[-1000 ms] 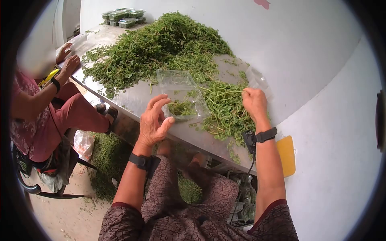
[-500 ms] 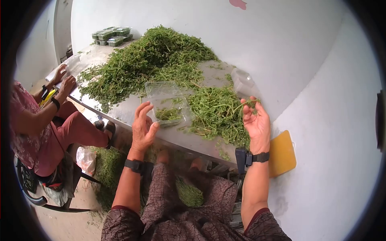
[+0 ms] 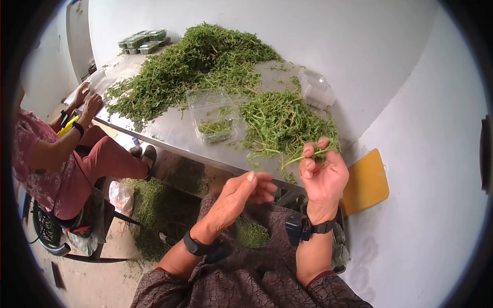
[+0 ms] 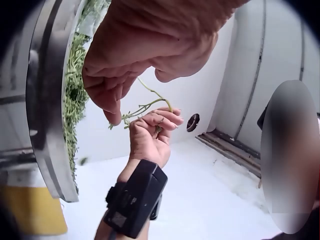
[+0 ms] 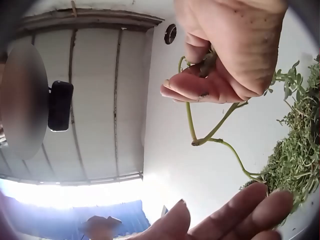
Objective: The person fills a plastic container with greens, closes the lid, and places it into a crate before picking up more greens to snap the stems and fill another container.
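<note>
My right hand, palm turned up, holds a leafy green sprig in its curled fingers, in front of the smaller heap of greens. In the right wrist view the forked stem hangs below those fingers. My left hand is just left of it, fingers loosely bent and holding nothing. In the left wrist view that hand overlaps the view toward the sprig's leafy end. An opened clear plastic box with some greens in it stands on the metal table.
A large pile of greens covers the table's back, with filled boxes behind it. Nested clear boxes stand by the wall, a yellow board below. Another person sits at the left; more greens lie under the table.
My right hand has drawn back from the heap with a sprig and turned palm up. My left hand has left the clear box's side and moved right and nearer my body.
</note>
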The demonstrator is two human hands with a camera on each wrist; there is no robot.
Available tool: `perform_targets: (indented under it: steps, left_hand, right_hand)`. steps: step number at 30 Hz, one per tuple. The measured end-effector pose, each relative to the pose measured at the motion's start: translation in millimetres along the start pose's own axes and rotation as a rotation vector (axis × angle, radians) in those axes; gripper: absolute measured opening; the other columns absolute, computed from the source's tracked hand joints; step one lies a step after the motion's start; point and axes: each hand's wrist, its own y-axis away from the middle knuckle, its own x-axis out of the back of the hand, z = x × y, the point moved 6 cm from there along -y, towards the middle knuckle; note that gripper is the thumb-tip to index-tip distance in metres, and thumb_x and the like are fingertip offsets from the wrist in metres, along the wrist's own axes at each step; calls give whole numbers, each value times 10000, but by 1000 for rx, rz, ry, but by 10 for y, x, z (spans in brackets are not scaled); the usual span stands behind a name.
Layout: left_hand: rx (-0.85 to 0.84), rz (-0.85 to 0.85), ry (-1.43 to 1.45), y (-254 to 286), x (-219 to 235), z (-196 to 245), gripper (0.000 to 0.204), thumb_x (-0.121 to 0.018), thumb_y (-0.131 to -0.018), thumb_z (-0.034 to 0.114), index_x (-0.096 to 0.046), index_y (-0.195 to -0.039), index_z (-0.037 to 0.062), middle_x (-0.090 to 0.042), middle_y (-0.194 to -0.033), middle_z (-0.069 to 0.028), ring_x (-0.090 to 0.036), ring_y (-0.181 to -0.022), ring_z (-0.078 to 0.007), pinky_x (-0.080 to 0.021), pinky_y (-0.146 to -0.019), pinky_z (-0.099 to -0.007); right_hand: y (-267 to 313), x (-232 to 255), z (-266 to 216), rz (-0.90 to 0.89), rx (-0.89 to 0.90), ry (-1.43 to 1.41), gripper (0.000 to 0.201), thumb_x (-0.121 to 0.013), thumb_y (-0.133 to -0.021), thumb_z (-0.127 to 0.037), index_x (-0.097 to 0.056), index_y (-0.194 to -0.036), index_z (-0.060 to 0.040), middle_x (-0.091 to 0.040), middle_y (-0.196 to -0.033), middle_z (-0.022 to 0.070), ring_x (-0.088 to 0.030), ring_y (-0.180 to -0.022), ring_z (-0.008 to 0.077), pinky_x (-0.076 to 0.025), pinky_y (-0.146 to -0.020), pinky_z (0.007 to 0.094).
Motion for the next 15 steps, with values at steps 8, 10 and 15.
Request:
perform_targets:
  steps: [8, 10, 15]
  left_hand:
    - [37, -144, 309, -64, -222, -47, 394, -471, -985, 273, -515, -1205, -51, -622, -911, -62, -549, -742, -74, -451, -686, -213]
    - [39, -143, 260, -38, -244, -72, 336, -511, -973, 231, -543, -1176, -35, -619, -905, -50, -540, -718, -63, -448, -657, -205]
    - [-70, 16, 51, 9, -76, -67, 207, -569, -935, 144, -601, -1050, -25, -610, -768, 2, -522, -626, -44, -432, -571, -189]
  right_hand:
    - [349, 0, 178, -133, -43, 310, 216, -485, -906, -195, -540, -912, 14, -595, -816, 227, -580, -549, 227, -474, -449, 290]
    - [386, 92, 177, -105, -83, 348, 209, -491, -905, -178, -546, -933, 21, -615, -841, 227, -608, -578, 215, -480, -458, 278]
    - [461, 177, 61, 46, -129, 537, 208, -501, -900, -134, -580, -1012, 22, -655, -900, 213, -632, -611, 167, -469, -477, 234]
